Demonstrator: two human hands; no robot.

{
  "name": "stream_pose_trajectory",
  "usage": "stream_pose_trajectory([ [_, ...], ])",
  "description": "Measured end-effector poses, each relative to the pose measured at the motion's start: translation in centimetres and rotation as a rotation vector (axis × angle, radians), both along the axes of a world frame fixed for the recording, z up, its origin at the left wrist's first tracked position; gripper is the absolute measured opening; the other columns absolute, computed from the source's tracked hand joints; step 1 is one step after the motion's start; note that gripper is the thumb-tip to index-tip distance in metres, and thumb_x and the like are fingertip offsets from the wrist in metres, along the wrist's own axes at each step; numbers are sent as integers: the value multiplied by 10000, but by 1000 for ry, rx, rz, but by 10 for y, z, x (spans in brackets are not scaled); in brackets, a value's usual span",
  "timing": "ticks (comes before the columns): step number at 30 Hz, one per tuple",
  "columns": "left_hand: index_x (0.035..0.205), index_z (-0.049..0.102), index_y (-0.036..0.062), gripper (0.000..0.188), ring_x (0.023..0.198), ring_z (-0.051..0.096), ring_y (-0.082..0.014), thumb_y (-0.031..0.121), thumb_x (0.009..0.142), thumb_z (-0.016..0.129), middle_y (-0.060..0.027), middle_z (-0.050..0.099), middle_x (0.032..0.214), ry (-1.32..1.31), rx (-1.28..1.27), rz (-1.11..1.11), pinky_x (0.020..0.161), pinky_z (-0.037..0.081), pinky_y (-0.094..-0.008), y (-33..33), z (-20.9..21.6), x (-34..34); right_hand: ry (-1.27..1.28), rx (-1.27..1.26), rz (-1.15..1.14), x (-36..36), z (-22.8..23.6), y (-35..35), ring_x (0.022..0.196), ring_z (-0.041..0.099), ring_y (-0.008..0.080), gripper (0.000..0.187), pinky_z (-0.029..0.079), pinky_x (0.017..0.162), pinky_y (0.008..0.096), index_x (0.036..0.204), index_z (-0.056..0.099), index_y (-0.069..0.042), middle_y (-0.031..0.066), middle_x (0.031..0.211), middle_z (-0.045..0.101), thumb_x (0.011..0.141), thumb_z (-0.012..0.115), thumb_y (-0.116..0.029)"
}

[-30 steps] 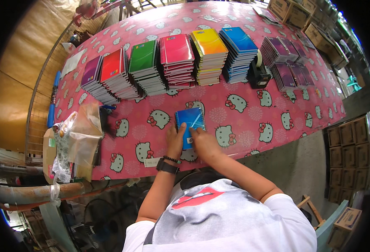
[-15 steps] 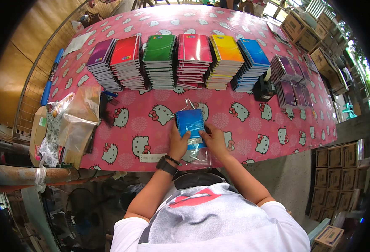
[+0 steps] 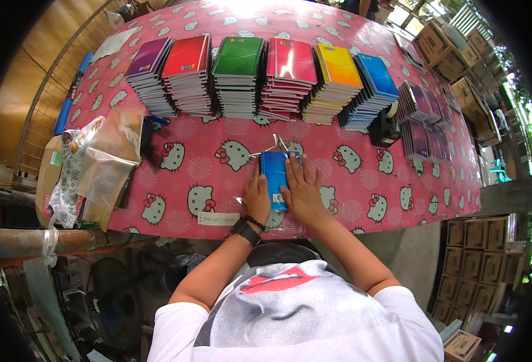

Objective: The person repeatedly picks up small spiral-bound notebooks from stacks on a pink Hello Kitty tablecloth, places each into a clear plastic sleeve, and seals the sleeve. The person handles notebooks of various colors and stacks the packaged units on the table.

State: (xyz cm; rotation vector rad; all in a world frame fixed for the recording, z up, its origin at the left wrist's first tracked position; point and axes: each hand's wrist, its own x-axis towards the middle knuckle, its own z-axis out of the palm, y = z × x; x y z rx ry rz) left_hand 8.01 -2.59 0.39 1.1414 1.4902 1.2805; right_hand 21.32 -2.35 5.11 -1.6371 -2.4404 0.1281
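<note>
A small blue spiral notebook lies in front of me on the pink patterned tablecloth. Clear plastic film shows below its lower edge, and shiny bits stick out past its top; whether the film wraps the notebook, I cannot tell. My left hand grips the notebook's lower left edge, its fingers partly hidden. Stretched fingers of my right hand rest flat on the right side of the cover. A white paper strip lies beside my left wrist.
Beyond my hands stand stacks of notebooks: purple, red, green, pink, yellow and blue. A black tape dispenser and purple bundles stand at right; clear plastic bags at left.
The notebook has turned slightly and now lies flatter. My right hand has gone from pinching its lower right edge to lying spread on its cover. The head view has shifted a little.
</note>
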Motion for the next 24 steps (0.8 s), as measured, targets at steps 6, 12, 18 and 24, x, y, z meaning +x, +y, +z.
stream_pose_trajectory([
  [6, 1340, 452, 70, 473, 994, 492, -305, 331, 957, 357, -188, 544, 1020, 288, 2, -73, 893, 364, -406, 9, -12, -11, 52, -74, 76, 12, 6, 2, 1413, 100, 324, 656, 155, 1045, 626, 1418, 231, 18, 168, 1509, 174, 909, 448, -335],
  [12, 1346, 439, 75, 529, 1069, 436, -317, 408, 963, 290, -170, 466, 1075, 392, -131, -70, 893, 315, -466, 8, -26, -1, 60, -72, 128, 18, 7, 1, 1407, 115, 337, 669, 176, 1034, 625, 1408, 232, 38, 190, 1498, 181, 892, 460, -321],
  [18, 1375, 387, 87, 544, 1099, 427, -340, 418, 959, 270, -176, 464, 1138, 442, -217, -80, 924, 303, -490, 4, -9, 5, 88, -12, 147, 18, 5, -2, 1397, 149, 340, 662, 219, 1020, 610, 1399, 245, 43, 196, 1490, 198, 883, 463, -310],
  [24, 1269, 464, 70, 455, 1124, 431, -340, 278, 876, 556, -184, 482, 1210, 887, 188, 305, 925, 340, -475, 9, -13, -62, 33, -58, 109, 19, 8, -2, 1400, 140, 341, 645, 190, 1040, 606, 1413, 233, 20, 185, 1502, 176, 903, 410, -333],
])
